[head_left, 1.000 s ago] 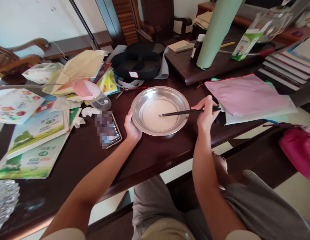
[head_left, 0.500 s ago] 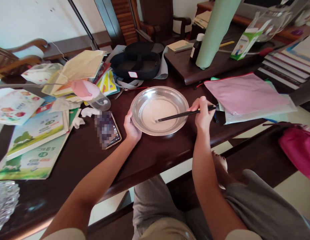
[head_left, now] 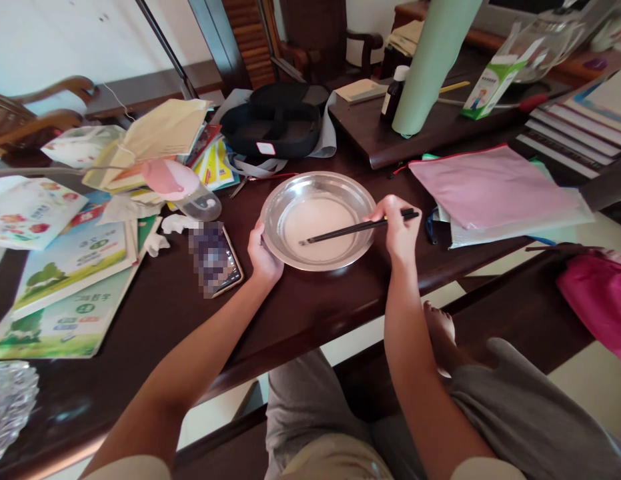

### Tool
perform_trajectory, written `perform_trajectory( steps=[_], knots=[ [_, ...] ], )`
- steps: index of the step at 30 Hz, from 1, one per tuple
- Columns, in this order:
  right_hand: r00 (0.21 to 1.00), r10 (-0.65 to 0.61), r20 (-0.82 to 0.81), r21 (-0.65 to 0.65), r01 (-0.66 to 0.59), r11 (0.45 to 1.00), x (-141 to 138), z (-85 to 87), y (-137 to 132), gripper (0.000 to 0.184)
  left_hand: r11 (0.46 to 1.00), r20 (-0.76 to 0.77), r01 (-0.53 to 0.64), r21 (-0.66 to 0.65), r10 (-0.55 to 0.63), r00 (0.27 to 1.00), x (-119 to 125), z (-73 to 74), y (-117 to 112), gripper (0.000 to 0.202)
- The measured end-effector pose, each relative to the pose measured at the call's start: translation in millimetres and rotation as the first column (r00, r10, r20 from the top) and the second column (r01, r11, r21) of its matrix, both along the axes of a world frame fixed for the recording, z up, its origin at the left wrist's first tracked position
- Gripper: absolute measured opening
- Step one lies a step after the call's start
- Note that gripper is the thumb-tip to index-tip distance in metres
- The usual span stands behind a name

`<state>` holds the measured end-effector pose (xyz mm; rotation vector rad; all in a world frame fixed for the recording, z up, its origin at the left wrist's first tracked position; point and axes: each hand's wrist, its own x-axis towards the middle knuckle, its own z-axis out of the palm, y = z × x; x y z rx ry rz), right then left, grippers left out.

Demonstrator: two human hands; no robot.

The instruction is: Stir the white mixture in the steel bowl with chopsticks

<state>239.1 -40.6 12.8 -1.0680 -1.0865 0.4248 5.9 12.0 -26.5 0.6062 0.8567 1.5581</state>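
Note:
A shallow round metal bowl (head_left: 357,253) stands near the front edge of the dark table, holding a whitish liquid (head_left: 323,217). My left hand (head_left: 265,257) grips the bowl's left side, thumb near the rim and fingers out of sight beneath it. In my right hand (head_left: 401,230), closed at the bowl's right, is a pair of black chopsticks (head_left: 353,229). They slant down to the left over the rim, and their tips are at the liquid, left of its middle.
Left of the bowl lie a phone (head_left: 217,260), crumpled tissues (head_left: 157,245) and booklets (head_left: 75,267). A black case (head_left: 273,127) sits behind it, a pink zip pouch (head_left: 495,190) to the right. A green pillar-like roll (head_left: 435,67) rises behind. Another person's foot (head_left: 440,333) is beside my right arm.
My right hand has shifted left and slightly closer to the bowl. The chopstick tips have moved left through the liquid. My left hand and the bowl stay nearly where they were.

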Motion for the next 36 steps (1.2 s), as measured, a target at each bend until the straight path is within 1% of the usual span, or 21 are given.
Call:
perform_trajectory(
  steps=[2,4,6,8,9,11,13,14,15,17,19,20,22,24,26,27,29,31,32,34,36],
  knots=[
    [0.998,0.025,0.064,-0.013,-0.024,1.000,-1.0,0.4,-0.1,0.052,1.000,-0.002,0.001,0.005,-0.001,1.000,-0.2,-0.9,0.3,0.018],
    [0.995,-0.055,0.083,0.021,0.053,0.998,0.6,-0.5,0.1,0.050,1.000,0.002,0.002,-0.004,-0.002,1.000,-0.9,-2.1,0.7,0.018],
    [0.986,-0.165,0.030,0.060,0.163,0.985,3.1,-1.8,0.2,0.055,1.000,0.008,0.004,-0.011,-0.004,1.000,-1.7,-2.9,0.9,0.017],
    [0.980,-0.194,-0.037,0.063,0.196,0.979,4.1,-2.1,0.0,0.061,1.000,0.006,0.005,-0.012,-0.005,1.000,-1.9,-2.6,0.7,0.017],
    [0.984,-0.169,-0.050,0.053,0.172,0.984,3.6,-1.9,-0.2,0.063,1.000,0.002,0.006,-0.011,-0.006,1.000,-1.8,-2.1,0.5,0.018],
    [0.998,-0.062,-0.025,0.024,0.062,0.998,1.5,-0.8,-0.5,0.060,1.000,-0.003,0.006,-0.003,-0.006,1.000,-1.2,-0.8,0.1,0.018],
    [0.999,0.034,0.034,-0.001,-0.034,0.999,-0.2,-0.3,-0.4,0.053,1.000,0.005,0.006,0.009,-0.006,1.000,-0.6,-0.2,-0.1,0.017],
    [0.997,0.044,0.062,-0.008,-0.043,0.999,-0.3,-0.5,-0.1,0.049,1.000,0.012,0.006,0.013,-0.006,1.000,-0.5,-0.3,0.0,0.017],
    [0.996,0.024,0.084,-0.010,-0.023,1.000,0.3,-1.0,0.2,0.047,1.000,0.021,0.007,0.011,-0.007,1.000,-0.6,-0.7,0.2,0.017],
    [0.993,-0.089,0.081,0.009,0.089,0.996,2.6,-2.3,0.9,0.048,1.000,0.031,0.010,0.000,-0.010,0.999,-1.2,-1.9,0.7,0.017],
    [0.982,-0.189,0.006,0.043,0.189,0.981,4.7,-3.1,1.1,0.055,1.000,0.028,0.009,-0.008,-0.009,1.000,-1.8,-3.1,1.0,0.017],
    [0.980,-0.198,-0.036,0.054,0.200,0.978,5.0,-3.0,1.0,0.059,1.000,0.022,0.007,-0.007,-0.007,1.000,-2.0,-3.5,1.1,0.017],
    [0.989,-0.133,-0.069,0.048,0.136,0.990,3.8,-1.9,0.4,0.061,1.000,0.011,0.003,0.002,-0.003,1.000,-2.0,-3.3,0.9,0.017],
    [1.000,-0.018,-0.024,0.012,0.018,1.000,1.5,-0.4,-0.1,0.056,1.000,0.007,0.003,0.011,-0.003,1.000,-1.7,-2.1,0.5,0.017],
    [0.998,0.038,0.048,-0.013,-0.037,0.999,0.6,0.1,-0.1,0.049,1.000,0.001,0.003,0.009,-0.004,1.000,-1.4,-0.6,0.1,0.016],
    [0.997,0.021,0.075,-0.009,-0.021,1.000,1.1,-0.1,0.1,0.047,1.000,-0.005,0.004,0.002,-0.004,1.000,-1.3,-0.1,0.0,0.016],
    [0.994,-0.087,0.071,0.030,0.085,0.996,3.6,-1.2,0.8,0.047,1.000,-0.016,0.004,-0.015,-0.004,1.000,-1.3,0.2,0.0,0.018],
    [0.979,-0.202,-0.022,0.072,0.203,0.977,6.3,-2.2,1.4,0.054,1.000,-0.015,0.008,-0.022,-0.009,1.000,-1.5,-0.5,0.1,0.020],
    [0.973,-0.221,-0.071,0.082,0.226,0.971,7.0,-2.3,1.6,0.057,1.000,-0.011,0.011,-0.021,-0.011,1.000,-1.7,-1.1,0.2,0.020],
    [0.977,-0.182,-0.114,0.073,0.191,0.979,6.2,-1.8,1.6,0.061,1.000,-0.002,0.011,-0.017,-0.011,1.000,-1.9,-1.8,0.3,0.020],
    [0.996,-0.070,-0.057,0.022,0.072,0.997,3.4,-0.8,1.4,0.059,1.000,0.008,0.010,-0.014,-0.010,1.000,-1.8,-1.3,0.2,0.020]
  ],
)
